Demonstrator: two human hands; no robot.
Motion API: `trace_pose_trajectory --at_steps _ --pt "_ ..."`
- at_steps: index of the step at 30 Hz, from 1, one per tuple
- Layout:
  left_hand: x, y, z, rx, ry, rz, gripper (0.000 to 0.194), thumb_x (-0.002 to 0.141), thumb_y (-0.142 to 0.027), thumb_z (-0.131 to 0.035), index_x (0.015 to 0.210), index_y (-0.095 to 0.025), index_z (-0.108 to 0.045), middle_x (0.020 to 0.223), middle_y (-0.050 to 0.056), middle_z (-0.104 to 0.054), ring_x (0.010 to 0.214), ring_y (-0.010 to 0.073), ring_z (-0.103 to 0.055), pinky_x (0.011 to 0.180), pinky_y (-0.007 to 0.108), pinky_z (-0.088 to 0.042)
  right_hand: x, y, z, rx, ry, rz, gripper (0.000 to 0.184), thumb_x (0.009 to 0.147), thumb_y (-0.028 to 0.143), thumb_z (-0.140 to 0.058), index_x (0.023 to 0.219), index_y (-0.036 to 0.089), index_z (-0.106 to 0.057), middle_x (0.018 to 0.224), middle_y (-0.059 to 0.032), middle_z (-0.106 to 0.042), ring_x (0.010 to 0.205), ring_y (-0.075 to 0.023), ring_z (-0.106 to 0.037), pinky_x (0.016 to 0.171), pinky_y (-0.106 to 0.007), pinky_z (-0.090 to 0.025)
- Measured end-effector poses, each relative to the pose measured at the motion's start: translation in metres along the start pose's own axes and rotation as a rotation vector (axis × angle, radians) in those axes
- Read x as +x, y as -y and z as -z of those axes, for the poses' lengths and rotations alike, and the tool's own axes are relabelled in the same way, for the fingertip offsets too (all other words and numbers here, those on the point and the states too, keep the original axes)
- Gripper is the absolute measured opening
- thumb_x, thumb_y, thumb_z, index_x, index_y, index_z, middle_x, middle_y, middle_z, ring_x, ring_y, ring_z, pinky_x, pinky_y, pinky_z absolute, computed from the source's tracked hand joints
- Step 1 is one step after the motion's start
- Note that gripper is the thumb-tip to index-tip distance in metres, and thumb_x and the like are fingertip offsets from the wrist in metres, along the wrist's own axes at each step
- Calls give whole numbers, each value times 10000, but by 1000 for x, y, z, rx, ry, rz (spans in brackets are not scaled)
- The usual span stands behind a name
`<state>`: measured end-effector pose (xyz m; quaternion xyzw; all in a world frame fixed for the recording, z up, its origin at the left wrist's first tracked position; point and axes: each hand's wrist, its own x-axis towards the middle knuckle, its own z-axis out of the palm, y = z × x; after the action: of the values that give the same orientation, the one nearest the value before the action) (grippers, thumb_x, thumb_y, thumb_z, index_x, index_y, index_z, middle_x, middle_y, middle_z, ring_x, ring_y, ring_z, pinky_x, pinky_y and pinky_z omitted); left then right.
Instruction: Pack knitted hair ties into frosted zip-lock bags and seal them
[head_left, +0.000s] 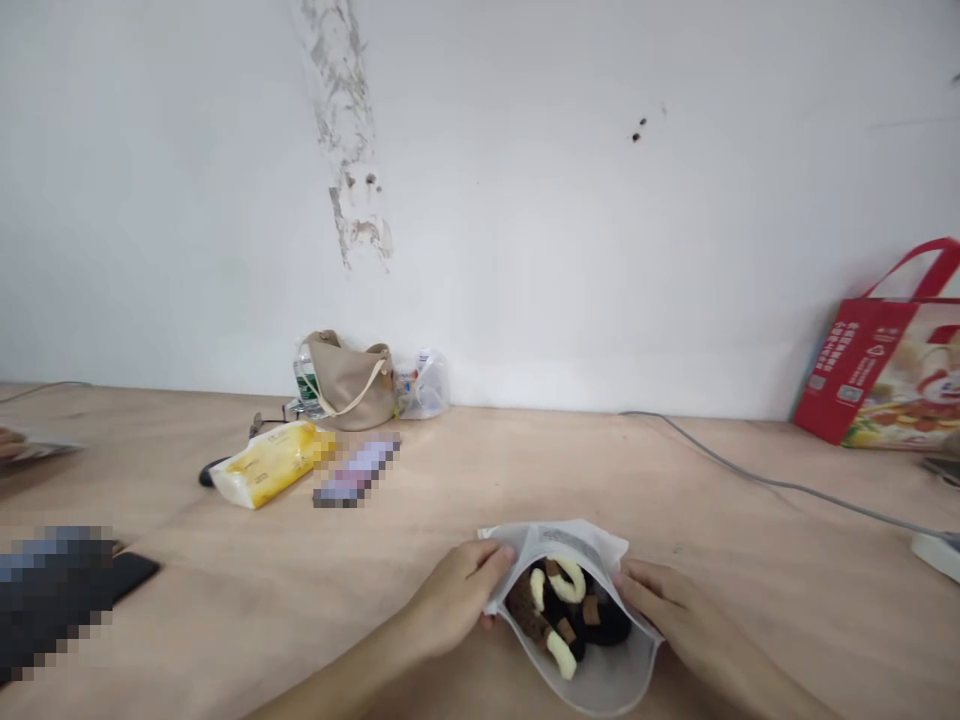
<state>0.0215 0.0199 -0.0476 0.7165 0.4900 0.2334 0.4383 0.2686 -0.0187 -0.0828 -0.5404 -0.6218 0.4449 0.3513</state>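
Note:
A frosted white pouch [626,672] is held with its mouth spread wide toward me, low in the view. Inside lie several fuzzy pieces [568,580] in cream, dark brown and black, some with small tan tags; I cannot tell their exact kind. My left hand [457,597] grips the pouch's left edge, thumb on top and fingers partly hidden beneath. On the opposite edge, my right hand [660,600] pinches the pouch's right side.
Toward the wall are a yellow tissue pack [274,464], a blurred-out phone [358,470], a beige handbag [352,385] and a clear plastic bag [431,388]. A red shopping bag [840,370] stands right, near a grey cable [750,475]. Dark pixelated objects [52,600] lie left.

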Motion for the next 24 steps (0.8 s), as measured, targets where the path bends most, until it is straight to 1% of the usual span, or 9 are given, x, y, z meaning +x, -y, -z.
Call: trace_pose_trajectory --at_steps 3,7,9,11,14,17,20,22,24 --pt "2 6 -1 -65 14 10 354 817 -475 -454 753 -158 -598 634 8 -589 575 178 -564 552 266 -445 -1 -2 -4 3 31 16 360 823 528 -465 695 205 -555 696 -5 -595 692 -203 -559 653 -277 -425" --pt "0 8 -3 -89 -8 7 290 759 -429 -525 719 -153 -603 675 22 -611 627 185 -561 577 261 -418 -2 -7 -8 -27 15 38 313 839 483 -453 731 214 -571 754 -25 -634 753 -220 -585 700 -292 -446" --pt "-3 4 -5 -81 -39 -9 290 763 -428 -524 695 -155 -597 677 29 -614 638 193 -558 573 263 -410 -3 -10 -8 -85 -26 79 295 864 456 -429 735 228 -563 758 -25 -641 784 -225 -595 715 -293 -453" --pt "-6 -1 -6 -68 -93 -40 288 797 -418 -495 708 -162 -594 698 36 -625 675 207 -565 597 270 -415 -4 -11 -8 -172 -104 135 297 895 436 -392 740 239 -551 738 -21 -637 759 -218 -601 691 -288 -459" --pt "-12 -7 -5 -5 -187 -152 268 861 -362 -429 787 -172 -605 757 49 -656 734 222 -586 653 278 -430 -6 -11 -6 -285 -249 267 288 937 392 -352 803 250 -563 760 -23 -642 724 -203 -601 676 -291 -462" --pt "-17 -4 -1 65 -197 -334 252 889 -274 -390 877 -184 -626 841 64 -685 776 226 -617 714 281 -451 -11 -10 -2 -400 -345 501 222 945 312 -373 872 256 -575 850 -42 -659 797 -205 -614 742 -308 -469" --pt "-22 7 4 81 -142 -427 279 878 -197 -386 949 -192 -656 971 80 -697 895 243 -632 805 291 -464 -19 -10 2 -539 -321 656 159 918 232 -413 905 247 -571 902 -67 -666 868 -215 -629 783 -325 -487" --pt "-26 12 7 75 -108 -420 290 873 -177 -399 980 -190 -669 1033 85 -695 946 251 -629 841 298 -467 -23 -10 4 -612 -268 674 158 899 194 -421 920 240 -570 932 -79 -668 899 -222 -635 794 -337 -499" --pt "-30 15 9 74 -82 -398 276 880 -193 -427 995 -189 -677 1055 85 -695 935 251 -633 840 300 -477 -26 -11 4 -658 -211 650 162 880 172 -426 907 240 -571 933 -78 -668 888 -223 -637 781 -344 -509"
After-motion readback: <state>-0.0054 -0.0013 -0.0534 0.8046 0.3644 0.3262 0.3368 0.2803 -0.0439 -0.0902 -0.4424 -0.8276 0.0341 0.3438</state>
